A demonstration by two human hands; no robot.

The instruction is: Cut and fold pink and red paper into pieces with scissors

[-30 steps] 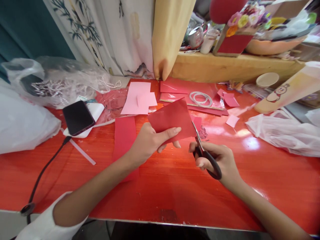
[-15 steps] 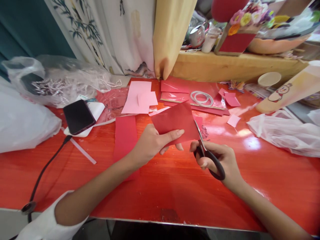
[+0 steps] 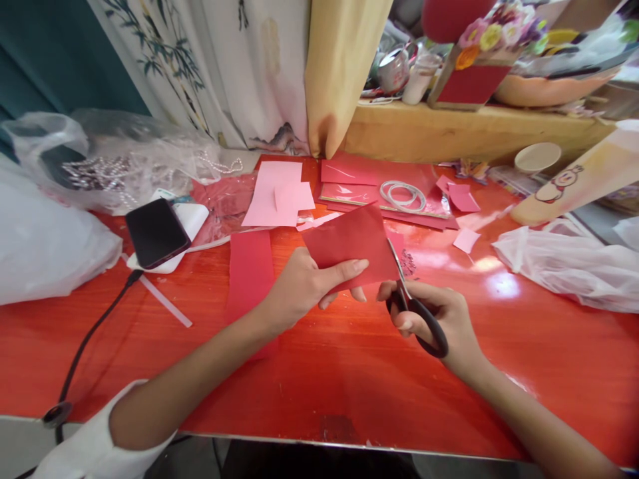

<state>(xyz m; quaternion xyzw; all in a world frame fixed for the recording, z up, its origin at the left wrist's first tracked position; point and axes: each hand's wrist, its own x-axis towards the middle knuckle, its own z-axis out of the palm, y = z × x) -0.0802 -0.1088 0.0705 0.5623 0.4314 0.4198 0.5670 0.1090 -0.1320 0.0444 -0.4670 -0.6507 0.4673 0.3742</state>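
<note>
Between the thumb and fingers of my left hand [image 3: 319, 283] is a piece of red paper [image 3: 349, 239], held tilted above the table. My right hand [image 3: 439, 313] grips black-handled scissors [image 3: 407, 296], its fingers through the loops. The blades point up and lie along the right edge of the red paper; whether they are parted is hard to see. A longer red paper strip [image 3: 251, 269] lies flat on the table, partly behind my left forearm. Farther back are pink paper pieces [image 3: 272, 193].
Red sheets [image 3: 349, 173] with a coil of white cord [image 3: 403, 196] lie at the back. On the left are a phone [image 3: 157, 231], a black cable [image 3: 94, 326] and a plastic bag of beads [image 3: 134, 159]. A white plastic bag [image 3: 564, 266] sits right, near a cream tube [image 3: 574, 176].
Almost nothing differs. My right hand and the scissors have shifted very slightly up and left, while the red paper in my left hand stays in place.
</note>
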